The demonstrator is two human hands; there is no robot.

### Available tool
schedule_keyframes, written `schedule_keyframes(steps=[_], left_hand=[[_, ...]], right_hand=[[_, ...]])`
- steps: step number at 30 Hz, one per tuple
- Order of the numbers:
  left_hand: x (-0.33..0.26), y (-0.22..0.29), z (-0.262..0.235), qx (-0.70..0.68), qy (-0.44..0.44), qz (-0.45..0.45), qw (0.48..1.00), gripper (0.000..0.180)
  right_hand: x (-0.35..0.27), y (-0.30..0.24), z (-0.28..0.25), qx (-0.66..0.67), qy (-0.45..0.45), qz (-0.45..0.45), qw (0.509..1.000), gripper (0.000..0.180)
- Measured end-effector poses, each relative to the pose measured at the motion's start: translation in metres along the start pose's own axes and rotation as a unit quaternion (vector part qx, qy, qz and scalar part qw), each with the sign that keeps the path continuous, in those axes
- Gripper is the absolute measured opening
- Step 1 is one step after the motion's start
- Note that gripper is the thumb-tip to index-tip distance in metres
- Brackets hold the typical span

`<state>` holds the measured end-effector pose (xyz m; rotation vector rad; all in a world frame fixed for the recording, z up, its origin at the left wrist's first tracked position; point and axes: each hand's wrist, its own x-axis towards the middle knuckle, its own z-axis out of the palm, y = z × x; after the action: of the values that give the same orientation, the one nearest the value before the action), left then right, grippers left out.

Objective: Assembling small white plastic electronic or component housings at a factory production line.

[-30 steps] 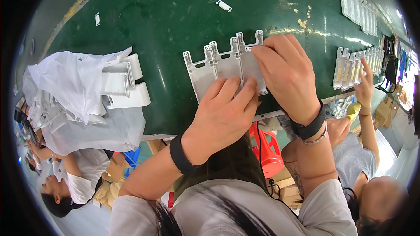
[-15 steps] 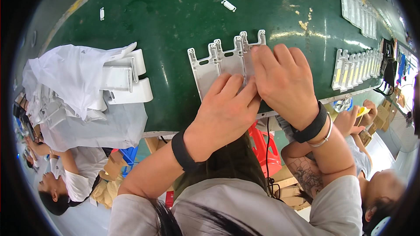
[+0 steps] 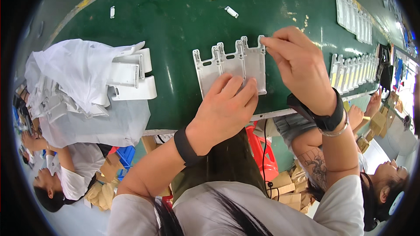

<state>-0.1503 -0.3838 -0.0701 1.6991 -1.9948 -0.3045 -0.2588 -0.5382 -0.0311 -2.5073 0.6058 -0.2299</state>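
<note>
Three flat white plastic brackets (image 3: 227,63) lie side by side on the green belt (image 3: 175,13), slightly overlapping. My left hand (image 3: 225,111) presses flat on their lower part, fingers spread on the plastic. My right hand (image 3: 299,63) is raised at the top right corner of the rightmost bracket, thumb and forefinger pinched together there; whether it grips the corner or something tiny I cannot tell. Both wrists wear black bands.
A white plastic bag (image 3: 83,74) spilling more brackets (image 3: 131,76) lies at the left. Rows of brackets (image 3: 354,72) stand along the right of the belt, small white scraps (image 3: 232,12) farther off. Other people sit at the left (image 3: 57,183) and right (image 3: 385,183).
My right hand has lifted off the brackets and moved to their top right corner, pinching. My left hand stays pressed on them. The rightmost bracket now shows uncovered.
</note>
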Motion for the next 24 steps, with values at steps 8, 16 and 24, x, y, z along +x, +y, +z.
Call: schedule_keyframes(steps=[8,16,24], left_hand=[[0.002,0.000,0.000,-0.010,0.002,0.004,1.000,0.021],[0.001,-0.001,0.000,-0.012,-0.007,0.000,1.000,0.023],[0.011,-0.005,-0.028,-0.065,0.035,-0.038,0.997,0.031]], right_hand=[[0.064,0.015,0.013,0.009,-0.050,0.068,0.996,0.013],[0.070,0.018,0.029,-0.121,-0.033,-0.024,0.992,0.014],[0.066,0.048,0.031,-0.022,0.036,-0.083,0.996,0.005]])
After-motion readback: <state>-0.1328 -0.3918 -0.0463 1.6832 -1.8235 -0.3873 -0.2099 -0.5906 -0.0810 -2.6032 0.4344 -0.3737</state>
